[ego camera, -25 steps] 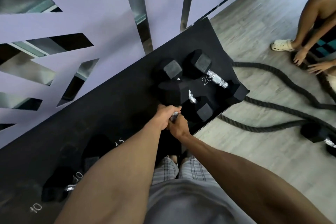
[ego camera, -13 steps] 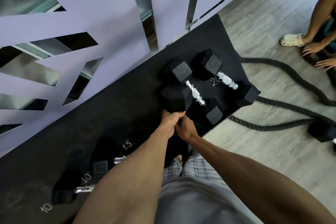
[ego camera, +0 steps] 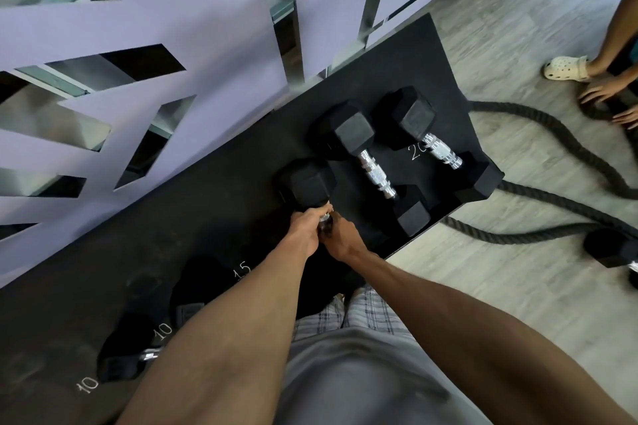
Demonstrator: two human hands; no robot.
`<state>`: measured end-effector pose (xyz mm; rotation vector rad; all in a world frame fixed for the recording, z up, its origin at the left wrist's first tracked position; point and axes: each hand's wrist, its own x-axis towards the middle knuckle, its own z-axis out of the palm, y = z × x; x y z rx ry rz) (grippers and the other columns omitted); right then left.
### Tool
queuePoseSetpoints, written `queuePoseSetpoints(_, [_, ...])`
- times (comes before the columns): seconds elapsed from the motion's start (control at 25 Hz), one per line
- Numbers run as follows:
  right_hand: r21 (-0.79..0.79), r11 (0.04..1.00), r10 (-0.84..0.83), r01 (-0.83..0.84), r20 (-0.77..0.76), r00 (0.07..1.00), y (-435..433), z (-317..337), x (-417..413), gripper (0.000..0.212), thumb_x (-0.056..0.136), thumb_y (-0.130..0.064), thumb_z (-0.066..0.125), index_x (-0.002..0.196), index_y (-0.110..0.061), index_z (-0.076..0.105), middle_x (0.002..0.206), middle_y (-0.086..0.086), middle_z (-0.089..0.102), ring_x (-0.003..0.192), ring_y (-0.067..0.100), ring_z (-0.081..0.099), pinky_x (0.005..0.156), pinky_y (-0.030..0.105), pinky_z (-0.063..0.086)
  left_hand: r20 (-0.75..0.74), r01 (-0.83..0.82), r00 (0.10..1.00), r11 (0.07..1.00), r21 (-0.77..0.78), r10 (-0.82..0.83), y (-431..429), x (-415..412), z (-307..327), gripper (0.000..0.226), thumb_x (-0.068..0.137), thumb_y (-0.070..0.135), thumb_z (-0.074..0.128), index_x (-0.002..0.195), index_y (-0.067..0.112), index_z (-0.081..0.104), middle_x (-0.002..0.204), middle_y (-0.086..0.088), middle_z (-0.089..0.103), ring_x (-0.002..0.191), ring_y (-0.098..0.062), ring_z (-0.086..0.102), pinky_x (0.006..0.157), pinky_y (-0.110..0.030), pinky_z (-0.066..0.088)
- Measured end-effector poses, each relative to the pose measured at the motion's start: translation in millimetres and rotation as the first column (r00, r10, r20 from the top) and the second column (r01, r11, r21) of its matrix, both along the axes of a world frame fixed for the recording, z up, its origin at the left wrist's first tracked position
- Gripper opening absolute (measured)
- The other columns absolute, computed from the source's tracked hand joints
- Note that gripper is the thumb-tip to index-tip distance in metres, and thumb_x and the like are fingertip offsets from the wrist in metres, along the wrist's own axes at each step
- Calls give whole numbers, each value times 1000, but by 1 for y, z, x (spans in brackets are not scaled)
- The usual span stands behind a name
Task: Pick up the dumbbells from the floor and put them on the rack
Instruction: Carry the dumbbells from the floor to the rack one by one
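Head view, looking down over the person's own arms.

Progress: two black hexagonal rubber dumbbells with chrome knurled handles lie side by side at the right end of the flat black rack top point(ego camera: 207, 235), one nearer the middle point(ego camera: 376, 167) and one by the chalked "20" point(ego camera: 443, 153). Smaller black dumbbells point(ego camera: 119, 360) sit at the left end near the "10" marks, partly hidden by the forearm. So several are racked.

In hand: a third black hex dumbbell point(ego camera: 309, 183), just left of the racked pair. Left hand point(ego camera: 303, 231) and right hand point(ego camera: 343, 235) are both wrapped tight around its chrome handle, knuckles touching. Its far head sits over the rack surface; cannot tell whether it rests there or hangs just above. Its near head is hidden under the hands.

Left to do, by my reckoning: set this one down and let go, then fetch the black dumbbell on the grey wood-look floor point(ego camera: 609, 248) at far right, beside the thick dark battle rope point(ego camera: 552, 134). A second person's hands touch that rope near the upper right edge.
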<state>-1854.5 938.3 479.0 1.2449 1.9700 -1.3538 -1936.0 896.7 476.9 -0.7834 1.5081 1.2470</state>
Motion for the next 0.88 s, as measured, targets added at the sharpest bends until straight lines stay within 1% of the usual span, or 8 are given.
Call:
queuePoseSetpoints(0.12, [-19,1000,2,-2,3,1000,3,-3,-2,43,90,-24,56,131,-10,50,114,16,68,104,35,65,76,32,48,6,47,999,999,-5,-47,-3,-4,-7,59,78,10,79,128,-8,53,111,-22,69,78,-22,69,62,-29,54])
queuePoseSetpoints(0.24, [-16,999,37,-37,6,999,6,-3,-1,48,87,-28,59,132,-12,50,115,15,68,105,36,64,81,36,50,-24,116,993,993,-21,-117,-2,-2,-5,59,78,17,80,126,-7,55,111,-19,69,85,-22,70,74,-31,56])
queuePoseSetpoints(0.32, [13,996,83,-83,16,996,7,0,3,44,87,-29,59,128,-13,52,114,15,68,105,36,64,81,38,51,-122,382,908,912,-153,-401,-4,4,2,49,84,15,74,124,-6,56,112,-16,68,98,-27,68,84,-31,53])
queuePoseSetpoints(0.44, [56,990,126,-127,17,992,11,9,16,31,86,-26,56,114,-11,56,109,16,67,101,36,64,79,38,51,-145,768,488,502,-398,-861,-11,11,18,51,89,23,67,132,3,49,130,-12,60,120,-31,59,94,-31,46])
queuePoseSetpoints(0.52, [92,992,83,-82,-11,996,14,20,38,26,87,-23,54,109,-12,59,108,15,68,99,35,64,80,37,52,-50,850,202,201,-487,-978,-10,14,32,48,89,37,61,128,9,53,125,-12,64,112,-31,63,91,-33,52])
queuePoseSetpoints(0.56, [113,993,33,-29,-34,999,15,25,52,24,87,-20,52,108,-13,60,107,14,69,99,34,64,81,37,52,12,849,1,-5,-528,-1000,-7,16,39,42,90,40,56,121,11,59,116,-12,68,101,-29,68,84,-33,55])
queuePoseSetpoints(0.64, [161,983,-74,86,-78,994,14,36,90,23,88,-17,48,108,-14,60,107,13,70,100,33,64,84,37,52,61,769,-321,-298,-566,-945,6,31,57,34,94,38,50,107,10,64,97,-11,73,80,-26,70,69,-28,54])
queuePoseSetpoints(0.88, [247,881,-398,403,-73,914,-24,53,269,25,93,-16,48,111,-6,61,112,20,67,105,36,61,85,37,49,-130,596,-734,-539,-595,-667,38,165,66,22,94,36,51,100,14,55,113,-13,66,103,-32,63,86,-36,49])
